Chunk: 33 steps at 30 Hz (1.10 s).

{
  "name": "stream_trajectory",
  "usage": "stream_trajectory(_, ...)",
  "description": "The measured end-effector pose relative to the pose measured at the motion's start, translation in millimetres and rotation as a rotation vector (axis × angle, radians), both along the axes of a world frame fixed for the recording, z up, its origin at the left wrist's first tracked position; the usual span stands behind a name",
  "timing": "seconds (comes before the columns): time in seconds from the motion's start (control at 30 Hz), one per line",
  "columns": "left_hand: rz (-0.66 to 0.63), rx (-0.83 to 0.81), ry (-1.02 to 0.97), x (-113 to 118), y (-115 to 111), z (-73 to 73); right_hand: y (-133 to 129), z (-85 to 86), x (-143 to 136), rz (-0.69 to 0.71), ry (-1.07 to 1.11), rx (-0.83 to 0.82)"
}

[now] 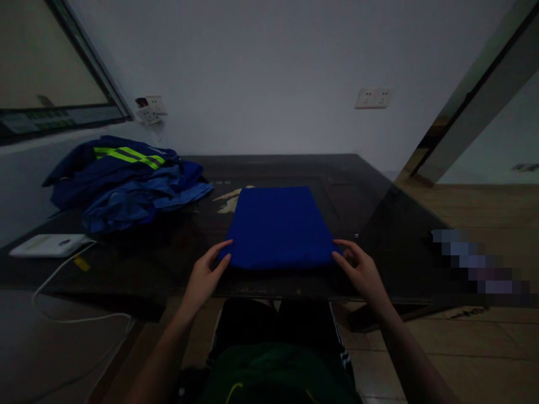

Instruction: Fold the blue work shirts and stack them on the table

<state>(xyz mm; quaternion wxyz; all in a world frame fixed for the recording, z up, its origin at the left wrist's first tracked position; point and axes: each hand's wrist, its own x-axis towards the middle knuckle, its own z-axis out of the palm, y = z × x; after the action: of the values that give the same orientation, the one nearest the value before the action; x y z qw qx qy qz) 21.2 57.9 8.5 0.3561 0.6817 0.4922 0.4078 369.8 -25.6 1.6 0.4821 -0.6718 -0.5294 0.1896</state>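
My green top [269, 370] sits nearest, then my dark trousers [303, 320]. At the black table [400, 252], my left hand [206, 272] and right hand [360, 269] are open, thumbs and forefingers parted, touching opposite sides of the folded blue cloth [280, 230] lying flat before me. Left, beyond a white device [48, 246], rumpled blue clothes [122, 191] are heaped; farthest stands the pale wall [261, 84].

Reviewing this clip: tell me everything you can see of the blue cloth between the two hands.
The cloth is plain deep blue, looks like woven fabric, and is folded into a neat, flat, roughly rectangular bundle with a rounded near edge. It lies flat on the dark table, near its front edge. The left hand touches its near left corner, the right hand its near right. No print shows; the layers are too dark to count.
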Motion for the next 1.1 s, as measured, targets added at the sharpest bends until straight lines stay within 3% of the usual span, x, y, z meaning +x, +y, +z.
stream_trajectory(0.13,0.116,0.014,0.122,1.5,-0.4,-3.5,-0.9,-3.9,0.7,-0.052,-0.053,-0.003)
stream_trajectory(0.3,0.159,0.059,0.378,2.3,-0.8,-4.9,0.9,-3.5,0.1,-0.043,-0.047,-0.003)
stream_trajectory(0.43,0.146,0.113,0.356,2.9,1.9,-6.8,4.7,3.3,-4.1,-0.027,0.059,0.004)
stream_trajectory(0.57,0.161,0.065,0.382,1.5,2.7,-8.8,8.2,2.2,-4.6,-0.051,0.028,-0.008)
stream_trajectory(0.73,0.142,0.108,0.583,2.5,2.5,-5.4,8.1,-8.6,-3.9,-0.039,-0.157,-0.084)
stream_trajectory(0.9,0.102,0.185,0.708,0.5,-0.4,-5.9,2.0,-13.0,-5.5,-0.048,-0.558,-0.165)
stream_trajectory(1.0,0.119,0.273,0.797,2.2,-0.3,1.3,0.1,-0.9,-4.5,-0.04,-0.766,-0.16)
stream_trajectory(1.1,0.101,0.37,0.794,19.9,6.9,18.6,7.5,23.7,-15.0,-0.04,-0.827,-0.103)
